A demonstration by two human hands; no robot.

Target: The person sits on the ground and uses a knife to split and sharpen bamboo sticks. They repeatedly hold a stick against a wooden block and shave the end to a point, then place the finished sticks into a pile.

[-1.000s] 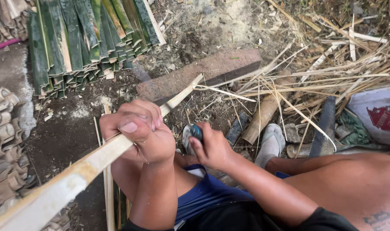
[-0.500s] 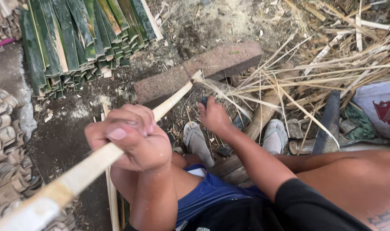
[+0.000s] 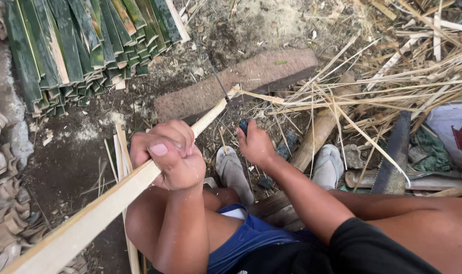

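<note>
Dirt ground [image 3: 74,152], green slats [image 3: 84,45] far left. Left hand [image 3: 167,152] fingers clamped on bamboo strip [image 3: 89,223]; right hand [image 3: 254,144] fingers clamped on knife [image 3: 243,126].

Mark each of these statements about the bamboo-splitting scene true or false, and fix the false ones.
1. The left hand grips a pale bamboo strip. True.
2. The right hand is empty. False: it holds a dark-handled tool whose thin blade meets the strip's far end.
3. A stack of green bamboo slats lies at upper left. True.
4. The strip's far end rests against a brown wooden block. True.
5. The person's feet are bare. False: grey sandals are on them.
6. A saw hangs on a wall. False: it lies on the ground at right.
</note>
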